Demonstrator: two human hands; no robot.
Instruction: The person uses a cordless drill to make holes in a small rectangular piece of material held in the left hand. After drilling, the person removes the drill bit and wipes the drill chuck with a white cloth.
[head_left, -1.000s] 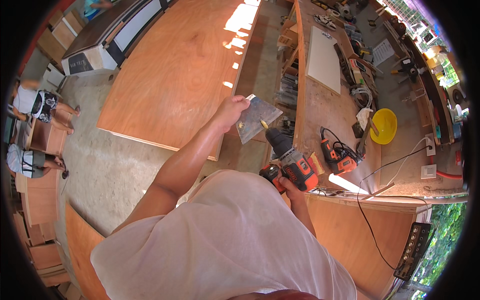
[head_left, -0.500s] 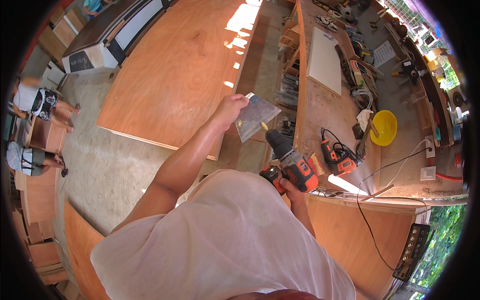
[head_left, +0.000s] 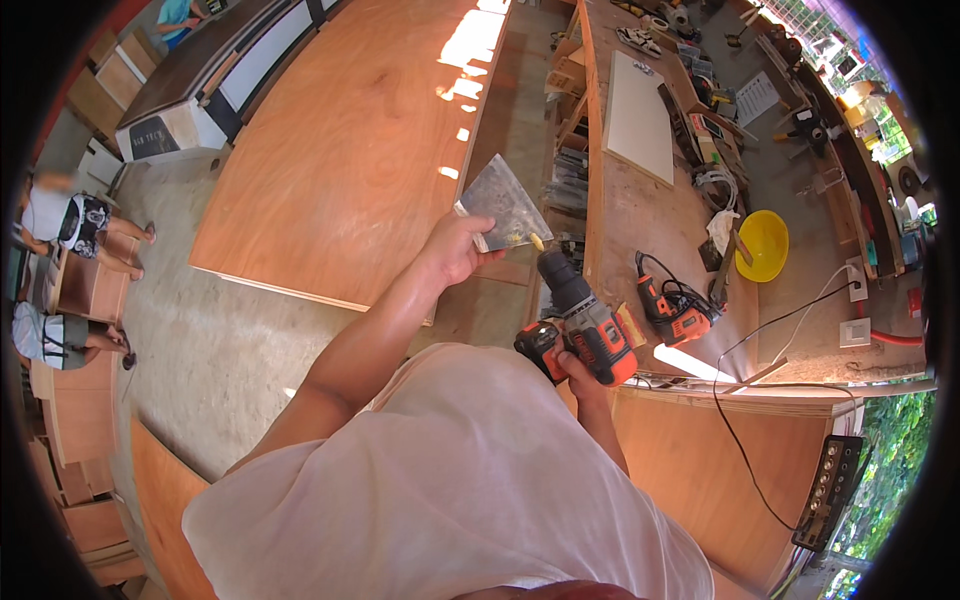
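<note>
My left hand (head_left: 458, 246) grips a thin grey metal plate (head_left: 503, 203) by its left edge, tilted up. My right hand (head_left: 581, 374) is wrapped round the lower part of an orange-and-black cordless drill (head_left: 592, 330), pointed up and away from me. Its yellowish metal bit (head_left: 536, 242) is at the plate's lower corner; whether it touches cannot be told. Beside the drill, on the wooden workbench (head_left: 635, 220), lies an orange corded power tool (head_left: 680, 322) with a coiled black cable.
A large plywood sheet (head_left: 320, 150) spans the upper middle. A yellow bowl (head_left: 762, 243), white board (head_left: 635, 115) and assorted tools occupy the bench. Cables hang at right near an amplifier-like black box (head_left: 830, 490). Two seated people (head_left: 85, 225) (head_left: 60, 335) are at left, another person (head_left: 180, 20) farther back.
My left hand has moved slightly down and turned the plate, so its corner now points upward and its lower edge sits by the bit. The drill has shifted only slightly.
</note>
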